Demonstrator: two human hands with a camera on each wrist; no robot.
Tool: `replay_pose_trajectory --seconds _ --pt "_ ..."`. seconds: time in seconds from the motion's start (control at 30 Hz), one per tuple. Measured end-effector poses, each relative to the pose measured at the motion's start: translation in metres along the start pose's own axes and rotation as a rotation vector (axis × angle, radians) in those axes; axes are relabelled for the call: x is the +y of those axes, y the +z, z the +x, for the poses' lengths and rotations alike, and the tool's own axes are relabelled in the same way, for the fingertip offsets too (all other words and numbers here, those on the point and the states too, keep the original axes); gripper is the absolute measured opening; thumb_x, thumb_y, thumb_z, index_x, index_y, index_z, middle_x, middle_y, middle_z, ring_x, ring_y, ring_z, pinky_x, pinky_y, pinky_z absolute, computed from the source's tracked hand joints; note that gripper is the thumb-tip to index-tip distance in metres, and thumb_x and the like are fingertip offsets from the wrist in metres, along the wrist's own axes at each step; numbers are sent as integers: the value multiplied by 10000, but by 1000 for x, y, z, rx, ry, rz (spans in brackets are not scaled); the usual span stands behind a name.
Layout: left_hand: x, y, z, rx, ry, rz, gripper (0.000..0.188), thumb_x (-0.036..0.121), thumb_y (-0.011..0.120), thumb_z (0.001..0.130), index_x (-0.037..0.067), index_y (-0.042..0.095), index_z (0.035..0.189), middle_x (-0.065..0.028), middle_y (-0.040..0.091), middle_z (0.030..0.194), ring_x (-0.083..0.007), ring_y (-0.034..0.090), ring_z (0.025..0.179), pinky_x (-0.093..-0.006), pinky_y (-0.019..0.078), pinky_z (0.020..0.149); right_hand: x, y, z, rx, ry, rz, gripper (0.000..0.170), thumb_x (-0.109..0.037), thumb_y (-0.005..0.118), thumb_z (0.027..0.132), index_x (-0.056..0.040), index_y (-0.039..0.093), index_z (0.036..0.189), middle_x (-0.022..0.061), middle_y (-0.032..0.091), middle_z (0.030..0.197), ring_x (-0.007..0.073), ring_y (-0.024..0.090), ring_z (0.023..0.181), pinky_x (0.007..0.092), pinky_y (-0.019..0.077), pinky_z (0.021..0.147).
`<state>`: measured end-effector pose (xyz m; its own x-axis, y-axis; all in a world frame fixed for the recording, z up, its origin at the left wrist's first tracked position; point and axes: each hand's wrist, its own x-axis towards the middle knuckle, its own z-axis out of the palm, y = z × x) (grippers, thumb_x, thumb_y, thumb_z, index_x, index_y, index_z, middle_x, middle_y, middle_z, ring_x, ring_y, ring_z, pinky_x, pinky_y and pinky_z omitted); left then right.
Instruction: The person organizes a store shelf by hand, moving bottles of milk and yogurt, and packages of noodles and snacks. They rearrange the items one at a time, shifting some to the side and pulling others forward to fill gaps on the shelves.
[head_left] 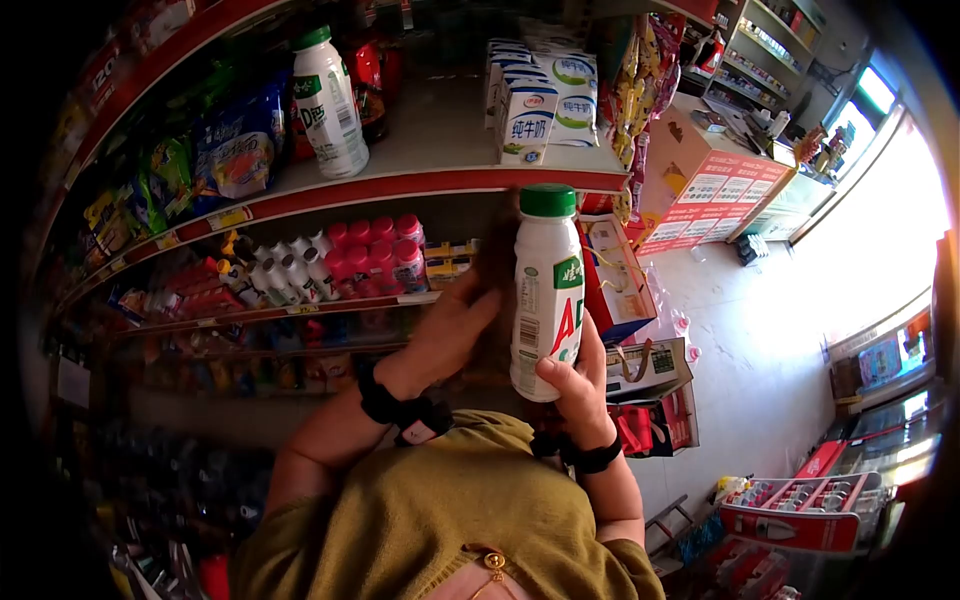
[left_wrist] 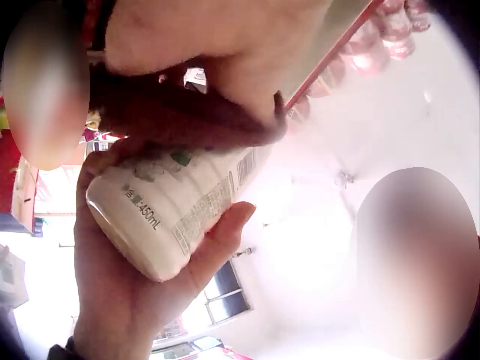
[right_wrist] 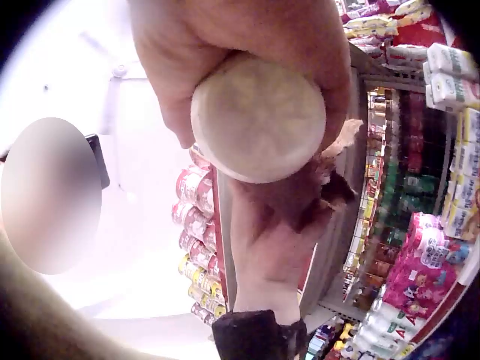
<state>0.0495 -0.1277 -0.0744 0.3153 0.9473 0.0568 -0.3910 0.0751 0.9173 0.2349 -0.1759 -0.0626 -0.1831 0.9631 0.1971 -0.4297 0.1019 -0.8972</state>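
Cupping bottle (head_left: 545, 300) low — right grip (head_left: 583, 392)

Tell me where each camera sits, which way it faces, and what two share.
Head: worn on the head, facing forward and down at the bottle and shelf; left hand, right hand, forearms and shirt show.
Left wrist: on that wrist, facing up at the bottle and ceiling; both hands show.
Right wrist: on that wrist, facing the bottle's underside; both hands show.
Both wrist views share bottle and ceiling.

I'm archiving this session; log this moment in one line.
right hand: grips bottle | left hand: beside it, grip unclear | brown item, likely cloth: at left hand | green cap: on | other bottle: on shelf
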Motion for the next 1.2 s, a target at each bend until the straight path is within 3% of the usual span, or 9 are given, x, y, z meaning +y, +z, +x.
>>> replay_pose_trajectory --seconds 0.17,0.23,0.27,0.5,0.57,0.7,0.77,0.93,1.2 --pt "12 10 1 -60 270 193 723 550 548 916 126 319 1455 -43 454 1420 -186 430 1310 -404 343 1097 1 -2 0 -11 -10 9 796 -231 789 724 29 399 1368 94 578 1206 171 560 1094 324 425 975" --pt "38 23 -1 -203 163 -374 871 643 511 878 131 196 1509 -52 326 1520 -220 315 1397 -425 250 1149 1 -2 -1 6 -5 -16 785 -239 777 733 22 400 1370 93 584 1194 173 566 1084 323 432 963" --pt "36 15 4 -319 165 -597 681 406 590 938 127 275 1472 -72 342 1514 -240 335 1392 -455 269 1144 2 -2 0 42 -7 -11 783 -310 772 731 24 414 1343 107 595 1165 188 591 1039 332 468 913" --pt "46 2 -7 -282 79 -238 527 234 616 940 68 414 1397 -76 443 1441 -197 420 1324 -362 340 1091 1 -7 1 18 46 206 811 -347 753 694 49 416 1318 166 601 1150 243 633 989 367 526 856" --pt "55 -5 -9 -221 -141 374 392 103 638 903 24 543 1275 -68 588 1265 -170 552 1160 -312 430 992 -6 -9 2 -30 94 143 853 -376 760 656 68 429 1305 168 615 1118 244 641 962 361 533 841" --pt "49 -8 -4 -312 39 448 331 65 685 856 13 609 1173 -51 655 1081 -143 609 997 -285 487 885 -11 -12 1 -75 118 91 868 -384 767 626 89 449 1281 180 633 1083 254 658 935 354 539 837" --pt "43 -14 -3 -52 -110 -92 316 54 690 837 15 612 1141 -61 653 1061 -143 611 995 -297 496 868 -11 -16 -1 -70 113 71 868 -372 767 625 95 443 1281 190 633 1090 268 664 937 373 545 833" --pt "20 -54 -5 90 -161 21 297 59 680 821 25 610 1108 -85 645 1078 -181 622 1003 -333 512 859 -16 -22 -2 1 87 205 831 -382 749 672 70 434 1293 189 625 1088 262 656 933 359 551 806" --pt "17 -62 -22 49 -195 -511 428 254 618 888 46 518 1248 -104 594 1203 -256 552 1142 -427 409 1023 -13 -36 6 -27 74 290 828 -390 714 711 74 413 1327 214 602 1143 295 651 989 391 570 780"
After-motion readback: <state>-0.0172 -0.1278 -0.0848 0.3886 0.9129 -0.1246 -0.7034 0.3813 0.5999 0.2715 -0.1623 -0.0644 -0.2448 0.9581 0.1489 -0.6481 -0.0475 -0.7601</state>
